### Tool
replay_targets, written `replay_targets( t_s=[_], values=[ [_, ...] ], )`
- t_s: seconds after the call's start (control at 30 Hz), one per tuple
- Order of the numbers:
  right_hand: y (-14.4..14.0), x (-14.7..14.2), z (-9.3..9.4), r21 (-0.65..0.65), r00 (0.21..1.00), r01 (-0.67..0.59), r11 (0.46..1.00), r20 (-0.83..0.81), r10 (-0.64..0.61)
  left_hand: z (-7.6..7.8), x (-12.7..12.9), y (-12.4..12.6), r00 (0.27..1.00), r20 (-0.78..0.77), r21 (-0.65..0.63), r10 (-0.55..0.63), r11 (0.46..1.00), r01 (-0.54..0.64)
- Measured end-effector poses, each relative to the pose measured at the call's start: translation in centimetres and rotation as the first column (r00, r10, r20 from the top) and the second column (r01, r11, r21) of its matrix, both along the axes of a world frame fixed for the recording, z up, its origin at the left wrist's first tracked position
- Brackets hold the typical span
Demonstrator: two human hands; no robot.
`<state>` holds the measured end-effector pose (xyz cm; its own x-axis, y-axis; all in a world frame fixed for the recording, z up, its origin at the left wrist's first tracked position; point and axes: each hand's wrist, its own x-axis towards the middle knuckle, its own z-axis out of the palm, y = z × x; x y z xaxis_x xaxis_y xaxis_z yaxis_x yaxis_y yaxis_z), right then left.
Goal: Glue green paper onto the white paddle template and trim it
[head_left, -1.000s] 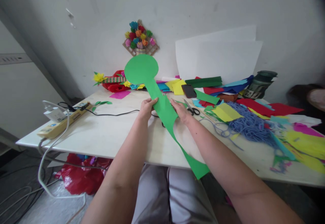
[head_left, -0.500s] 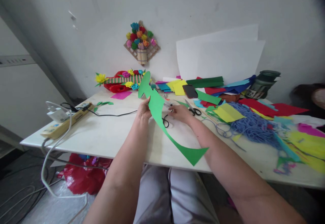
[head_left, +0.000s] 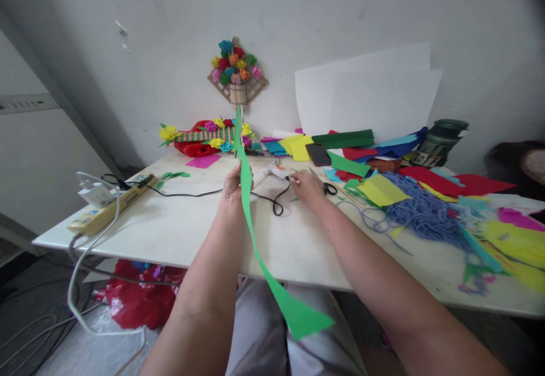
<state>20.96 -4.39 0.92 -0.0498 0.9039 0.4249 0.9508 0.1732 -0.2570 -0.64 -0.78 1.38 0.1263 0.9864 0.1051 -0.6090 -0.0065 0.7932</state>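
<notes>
White glue gun (head_left: 276,172) = ref pt, lying on white table (head_left: 170,225); black cord (head_left: 187,195) loops on near side of gun, then runs L to power strip (head_left: 113,208), slack prob. left so gun lifts w/o tugging

L hand (head_left: 234,184) L of gun, gripping green paper (head_left: 247,205) by its middle; part of grip hidden behind sheet. Paper edge-on to view: upper end rises L of & beyond gun, wide tail droops nearer than gun, past table edge & over lap. Mid hold prob. balances long floppy piece, leaves other hand free

R hand (head_left: 307,187) just R of gun, fingers bent & bunched by its cord end; can't tell if touching gun or pinching anything

Scissors (head_left: 330,189) R of gun, past R hand, blades partly hidden; spot seems handy for R reach

Cut green leaves (head_left: 174,175) well L of gun, prob. kept apart from scraps. Blue yarn (head_left: 419,208) far R of gun, loose heap amid colored paper. Phone (head_left: 318,154) behind & R of gun, seemingly parked off working area
</notes>
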Motion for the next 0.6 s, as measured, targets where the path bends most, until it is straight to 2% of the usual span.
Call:
replay_targets(
  t_s=[0.1,0.23,0.43,0.6],
  values=[
    [0.5,0.1,-0.3,0.018,1.0,0.018,1.0,-0.003,-0.018,0.0,0.5,-0.4,0.999,0.042,0.001,-0.032,0.999,0.032],
    [1.0,-0.8,-0.4,0.051,0.998,-0.031,0.998,0.056,0.028,0.3,1.1,-1.0,0.991,0.103,0.033,-0.085,0.996,0.082],
    [3.2,-3.1,-0.4,-0.017,0.985,-0.024,1.0,0.168,0.027,0.6,1.3,-1.5,0.961,0.203,0.062,-0.186,0.982,0.177],
    [5.3,-4.5,-0.6,-0.13,0.983,0.046,0.99,0.18,-0.022,0.8,1.3,-1.5,0.99,0.094,0.009,-0.106,0.994,0.106]
  ],
)
